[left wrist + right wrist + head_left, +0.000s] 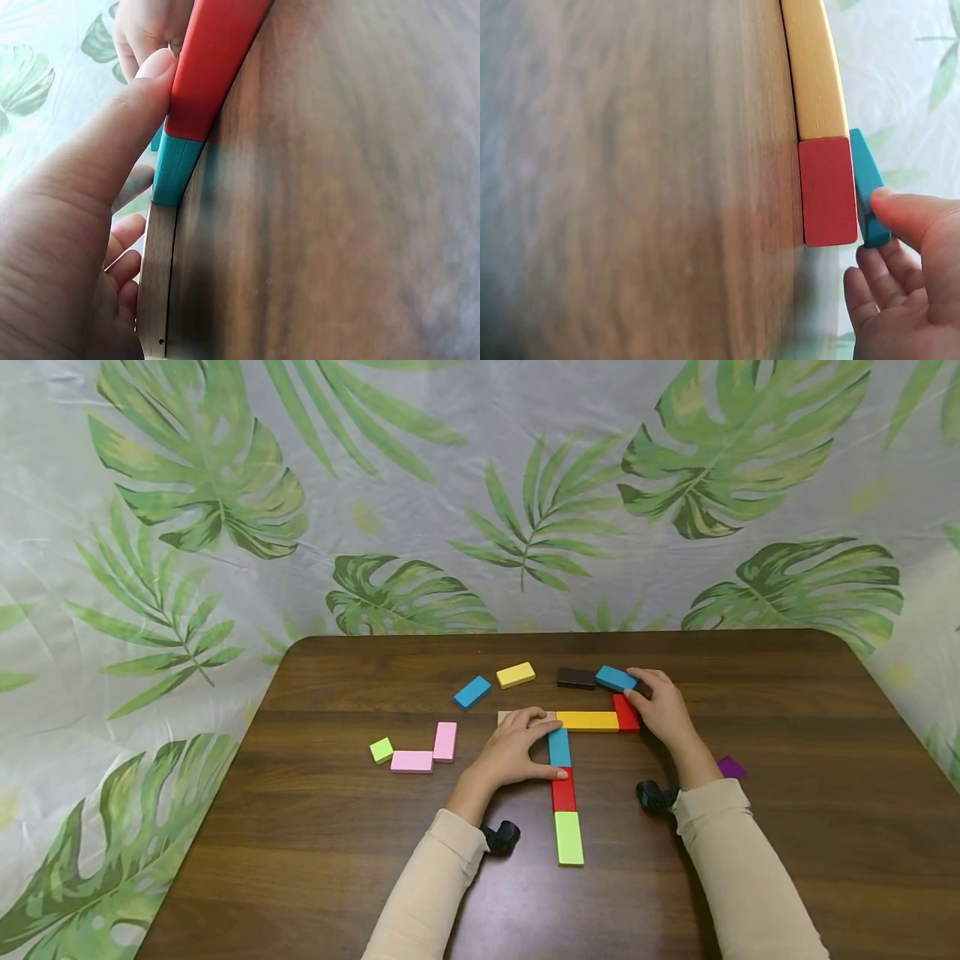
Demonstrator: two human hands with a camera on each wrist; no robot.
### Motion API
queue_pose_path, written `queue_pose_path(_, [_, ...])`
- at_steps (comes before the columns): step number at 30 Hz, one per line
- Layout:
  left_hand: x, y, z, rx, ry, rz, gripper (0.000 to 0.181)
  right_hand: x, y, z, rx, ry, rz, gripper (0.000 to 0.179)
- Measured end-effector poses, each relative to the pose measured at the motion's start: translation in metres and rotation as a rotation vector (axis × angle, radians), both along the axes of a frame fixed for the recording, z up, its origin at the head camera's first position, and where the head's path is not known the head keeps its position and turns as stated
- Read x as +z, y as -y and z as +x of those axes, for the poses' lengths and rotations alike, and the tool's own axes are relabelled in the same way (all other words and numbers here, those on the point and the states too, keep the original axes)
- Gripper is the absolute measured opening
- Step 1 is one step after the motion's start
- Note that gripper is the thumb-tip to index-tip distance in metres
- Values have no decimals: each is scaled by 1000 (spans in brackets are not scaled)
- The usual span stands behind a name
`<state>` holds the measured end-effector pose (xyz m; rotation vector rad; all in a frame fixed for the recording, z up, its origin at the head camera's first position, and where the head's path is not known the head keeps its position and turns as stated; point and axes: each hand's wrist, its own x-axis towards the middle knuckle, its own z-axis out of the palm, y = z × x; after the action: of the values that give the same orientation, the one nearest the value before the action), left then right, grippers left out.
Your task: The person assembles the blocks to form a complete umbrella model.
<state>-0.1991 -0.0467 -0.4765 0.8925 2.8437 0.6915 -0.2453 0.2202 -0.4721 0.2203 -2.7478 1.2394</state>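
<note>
Left hand (510, 752) lies spread at the join of the pattern, apparently clamped on nothing: thumb against the stem red (564, 795), other fingers about the wood piece (158, 277), stem blue (559, 748) between. Rightward, the amber bar (587, 721) runs out to the end red (626, 714); just beyond that, right hand (666, 708) pinches the held blue (614, 678), thumb against fingers. Hands well apart. Step in hand, as I read it: adding the held blue to the row, left hand steadying. Next move probably calls for squaring it to the end red without shoving the row. Count on the table (300, 860), left to right: one small lime (381, 751), two pinks (445, 742), one loose blue (472, 692), one yellow (516, 675), one wood piece (partly covered, possibly more), stem blue, stem red, one long lime (569, 839), one dark block (576, 678) close by the held blue (touching or not, cannot tell), amber bar, held blue, end red, one purple (731, 767) partly behind the right arm. Blues three; reds, limes, pinks two apiece; other colours single. Fourteen visible.
</note>
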Motion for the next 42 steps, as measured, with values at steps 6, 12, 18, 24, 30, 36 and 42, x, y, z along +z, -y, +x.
queue_pose_path(6, [0, 0, 0, 3, 10, 1, 77, -2, 2, -4, -10, 5, -10, 38])
queue_pose_path(12, [0, 0, 0, 3, 0, 0, 77, -3, 6, -6, -17, 9, -19, 38])
queue_pose_path(18, [0, 0, 0, 1, -4, -6, 77, -3, 9, -7, -27, 55, -27, 39])
queue_pose_path(24, [0, 0, 0, -8, -20, -3, 77, -2, 9, -7, -24, 94, -33, 40])
queue_pose_path(30, [-1, 0, 0, -5, -14, -2, 77, -2, 9, -7, -24, 113, -46, 40])
queue_pose_path(36, [-1, 0, 0, -6, -15, -3, 77, -3, 10, -6, -20, 129, -60, 40])
queue_pose_path(42, [-1, 0, 0, -4, -14, 0, 77, -2, 9, -5, -25, 141, -58, 39])
